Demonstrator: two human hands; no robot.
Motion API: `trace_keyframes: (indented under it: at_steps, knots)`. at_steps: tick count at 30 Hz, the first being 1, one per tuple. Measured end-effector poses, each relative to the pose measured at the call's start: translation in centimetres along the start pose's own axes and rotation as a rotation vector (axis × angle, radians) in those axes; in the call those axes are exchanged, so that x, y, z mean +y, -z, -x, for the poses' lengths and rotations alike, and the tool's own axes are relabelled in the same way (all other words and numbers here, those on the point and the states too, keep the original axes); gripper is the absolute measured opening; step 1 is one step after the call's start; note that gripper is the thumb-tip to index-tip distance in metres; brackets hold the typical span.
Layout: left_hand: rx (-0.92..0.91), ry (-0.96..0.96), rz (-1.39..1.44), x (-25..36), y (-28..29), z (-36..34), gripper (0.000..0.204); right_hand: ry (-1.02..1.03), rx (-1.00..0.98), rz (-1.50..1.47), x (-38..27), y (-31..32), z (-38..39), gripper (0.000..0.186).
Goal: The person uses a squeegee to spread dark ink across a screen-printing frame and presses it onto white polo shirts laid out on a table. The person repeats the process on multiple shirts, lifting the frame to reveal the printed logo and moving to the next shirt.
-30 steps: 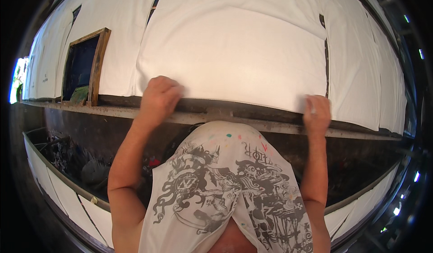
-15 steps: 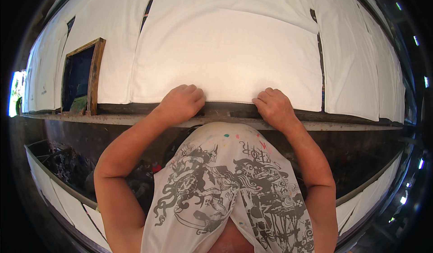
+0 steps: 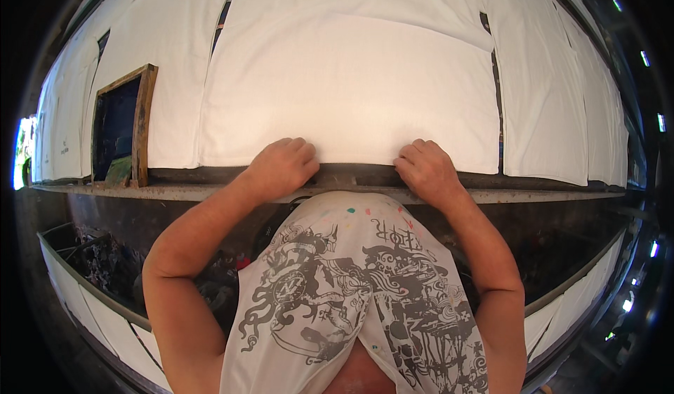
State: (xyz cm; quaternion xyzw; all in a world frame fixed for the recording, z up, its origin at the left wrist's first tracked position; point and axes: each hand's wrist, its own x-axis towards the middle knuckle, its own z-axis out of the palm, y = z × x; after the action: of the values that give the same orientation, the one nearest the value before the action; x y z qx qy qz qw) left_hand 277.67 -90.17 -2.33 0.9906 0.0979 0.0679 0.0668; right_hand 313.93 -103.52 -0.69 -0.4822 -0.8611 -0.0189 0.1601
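A white cloth panel (image 3: 351,92) lies flat across the long table ahead of me, its upper part creased. At the panel's near edge, left of its middle, my left hand (image 3: 284,166) is closed with the fingers curled over the hem. My right hand (image 3: 426,171) pinches the same edge right of the middle, thumb and fingers pressed together. Smooth fabric spans the gap between the two hands. My fingertips are partly hidden beneath the knuckles.
More white cloth panels (image 3: 537,99) lie left and right, dark gaps between them. A wooden-framed screen (image 3: 145,124) with a dark blue mesh rests at the left near edge. A metal rail (image 3: 182,192) runs along the table's front. Behind me stands another cloth-covered table (image 3: 105,317).
The scene has shifted slightly down and left in view. Both hands stay closed at the same places on the cloth edge.
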Motion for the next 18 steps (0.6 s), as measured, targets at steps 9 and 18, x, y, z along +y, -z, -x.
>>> trace_keyframes:
  at_steps: [9,18]
  knots:
    - [0.126,-0.082,-0.02,0.8,-0.2,-2.1,0.019,0.071,0.021,0.065,0.0,-0.8,-0.4,0.011]
    - [0.095,-0.122,0.018,0.8,0.2,-2.0,0.015,0.138,0.019,0.018,0.0,0.3,-0.1,0.013]
